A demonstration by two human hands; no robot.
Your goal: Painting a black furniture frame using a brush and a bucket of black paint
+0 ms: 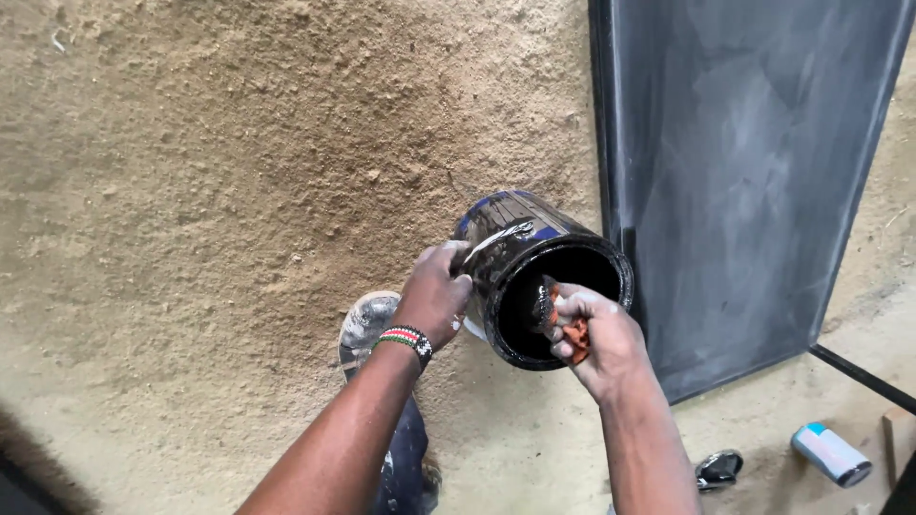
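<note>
Sandy, sawdust-strewn floor (210, 172) fills most of the downward view, with a large dark metal panel (744, 181) lying flat at the right and a thin black bar (863, 377) running off from its lower corner. The person's left hand (434, 291) grips the outside wall of a black paint can (534, 277), fingers wrapped close by the wire handle, tilting the can so that its open mouth faces the camera and the right hand (596, 334). That right hand has its fingers closed on a small orange rag or sponge (572, 334), held at the lower rim of the mouth; whether it touches the black paint inside is hard to tell, as the interior reads as one dark mass. The step in hand looks like loading the rag with paint from the can, and the next move would seem to call for lifting the rag clear of the rim without dripping and carrying it across to the panel just beside. The panel's left edge runs close behind the can, so there is little spare room on that side, while the floor to the left is open. A paint-spattered shoe (367, 324) stands below the left wrist, which wears a beaded bracelet (408, 339), and a small spray can (830, 455) lies on the floor at lower right, well apart from the hands.
</note>
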